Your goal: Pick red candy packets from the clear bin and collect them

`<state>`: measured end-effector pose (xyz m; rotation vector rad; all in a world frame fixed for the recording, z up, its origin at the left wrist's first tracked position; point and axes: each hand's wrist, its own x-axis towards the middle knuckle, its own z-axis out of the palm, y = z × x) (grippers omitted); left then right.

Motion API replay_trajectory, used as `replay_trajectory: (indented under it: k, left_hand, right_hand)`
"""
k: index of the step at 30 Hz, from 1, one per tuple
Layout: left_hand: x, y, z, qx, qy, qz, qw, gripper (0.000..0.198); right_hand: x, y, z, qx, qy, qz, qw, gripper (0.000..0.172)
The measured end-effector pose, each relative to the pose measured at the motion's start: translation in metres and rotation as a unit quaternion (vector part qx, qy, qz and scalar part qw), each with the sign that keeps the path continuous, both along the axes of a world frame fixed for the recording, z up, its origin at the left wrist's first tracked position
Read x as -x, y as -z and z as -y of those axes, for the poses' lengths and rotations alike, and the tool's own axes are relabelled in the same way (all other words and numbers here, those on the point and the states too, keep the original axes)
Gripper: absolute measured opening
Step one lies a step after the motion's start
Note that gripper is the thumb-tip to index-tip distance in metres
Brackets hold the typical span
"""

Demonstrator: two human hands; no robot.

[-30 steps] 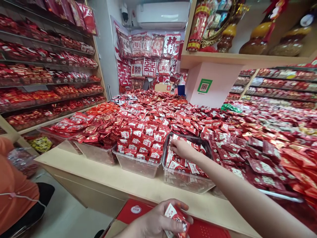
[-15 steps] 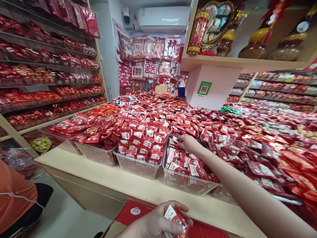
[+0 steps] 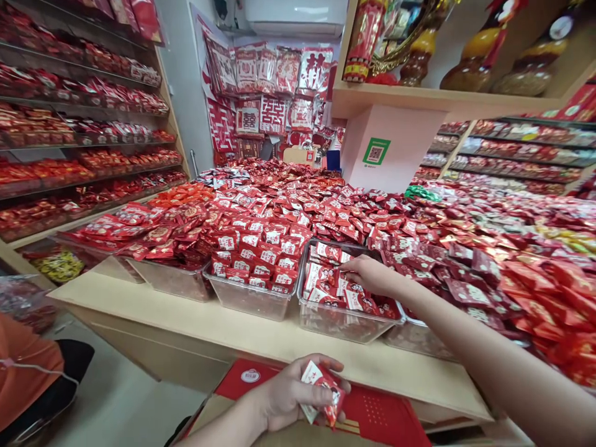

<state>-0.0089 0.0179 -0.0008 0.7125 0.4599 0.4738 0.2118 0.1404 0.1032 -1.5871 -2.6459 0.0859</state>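
Left hand [image 3: 291, 397] low in front of the table [image 3: 186, 315], grip clenched around red-and-white packets [image 3: 320, 375], thumb across the front; exact count hidden by the fingers; right hand [image 3: 372, 273] reaches over the clear plastic bin [image 3: 344, 324], fingertips bent down among the bin's loose packets [image 3: 321, 280]; cannot tell whether its grip is pinching one or only touching; bin packets show the same white-and-red print as the held ones.

Bin sits near the table's front edge, just beside a second bin [image 3: 254, 300] with neat rows of red packets; dark red packets [image 3: 470, 292] heap on the other side; red box [image 3: 372, 406] below the table edge, under the left hand; another person in orange [image 3: 30, 372] at far left, apart from both hands.

Step in hand looks like picking through or straightening the bin's packets with the right hand while the left keeps its bunch; the next move seems to call for a fingertip pinch on a single packet, without dragging its neighbours, plus a steady left grip.
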Motion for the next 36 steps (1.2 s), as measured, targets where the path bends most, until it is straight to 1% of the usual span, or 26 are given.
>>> replay_trajectory:
  k: [2, 5, 10, 13, 15, 19, 21, 23, 26, 28, 33, 36]
  left_hand:
    - [0.0, 0.0, -0.001, 0.002, 0.002, -0.018, 1.0, 0.041]
    - [0.001, 0.0, -0.003, 0.002, -0.002, -0.026, 1.0, 0.044]
    - [0.0, 0.001, -0.001, 0.001, -0.002, -0.007, 1.0, 0.042]
    - [0.0, 0.001, 0.001, 0.0, 0.003, -0.011, 1.0, 0.042]
    - [0.0, 0.001, 0.001, 0.002, 0.001, -0.014, 1.0, 0.042]
    - [0.001, 0.002, 0.0, 0.001, -0.001, -0.014, 1.0, 0.042]
    - [0.001, 0.003, -0.001, -0.003, -0.001, -0.009, 1.0, 0.041]
    - [0.001, 0.003, -0.001, -0.004, -0.001, 0.004, 1.0, 0.041]
    - [0.0, 0.004, 0.0, -0.002, -0.005, 0.021, 1.0, 0.04]
    - [0.0, 0.005, 0.0, 0.0, -0.007, 0.025, 1.0, 0.04]
    - [-0.001, 0.009, 0.001, 0.0, -0.021, 0.013, 1.0, 0.041]
    - [-0.002, 0.008, 0.002, 0.008, -0.025, 0.008, 1.0, 0.042]
  right_hand:
    - [-0.001, 0.006, -0.002, 0.005, 0.004, 0.022, 1.0, 0.023]
    - [-0.001, 0.011, -0.004, -0.001, 0.028, 0.049, 0.998, 0.021]
    - [-0.002, 0.01, -0.003, -0.002, 0.052, 0.106, 0.993, 0.022]
    - [-0.003, 0.008, -0.009, -0.008, 0.055, 0.118, 0.992, 0.021]
    - [-0.003, 0.008, -0.016, -0.03, 0.061, 0.126, 0.99, 0.02]
    - [0.002, 0.008, -0.03, -0.099, 0.072, 0.139, 0.983, 0.021]
    - [0.006, 0.008, -0.036, -0.124, 0.078, 0.121, 0.982, 0.018]
    - [0.011, 0.009, -0.041, -0.137, 0.08, 0.088, 0.983, 0.02]
    - [0.018, 0.012, -0.049, -0.131, 0.062, 0.043, 0.988, 0.034]
    - [0.024, 0.015, -0.055, -0.129, 0.036, 0.027, 0.991, 0.036]
    - [0.04, 0.018, -0.069, -0.132, -0.029, 0.027, 0.99, 0.021]
    - [0.045, 0.017, -0.074, -0.14, -0.041, 0.029, 0.989, 0.019]
